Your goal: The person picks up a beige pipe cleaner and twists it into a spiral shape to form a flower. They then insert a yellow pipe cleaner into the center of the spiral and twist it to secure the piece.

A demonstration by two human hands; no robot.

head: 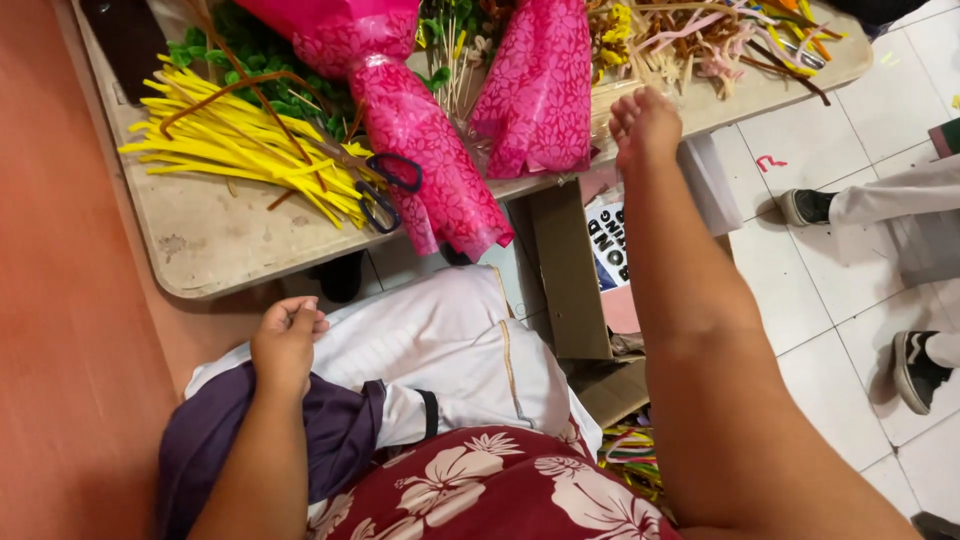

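Note:
My left hand (287,340) rests in a loose fist on my lap, over white cloth and a purple garment (240,430); nothing shows in it. My right hand (645,125) reaches out to the edge of the beige table (210,245), fingers curled, touching the clear plastic near a pink wrapped bouquet (540,90). Whether it grips anything I cannot tell. A second pink wrapped bouquet (410,130) lies across the table, next to black-handled scissors (385,190) and a heap of yellow pipe cleaners (240,150).
Green pipe cleaners (260,45) and a mixed pile of coloured pipe cleaners (720,35) lie at the back. A cardboard box (575,280) stands under the table. Another person's shoes (915,370) and trouser legs are on the white tiled floor at right.

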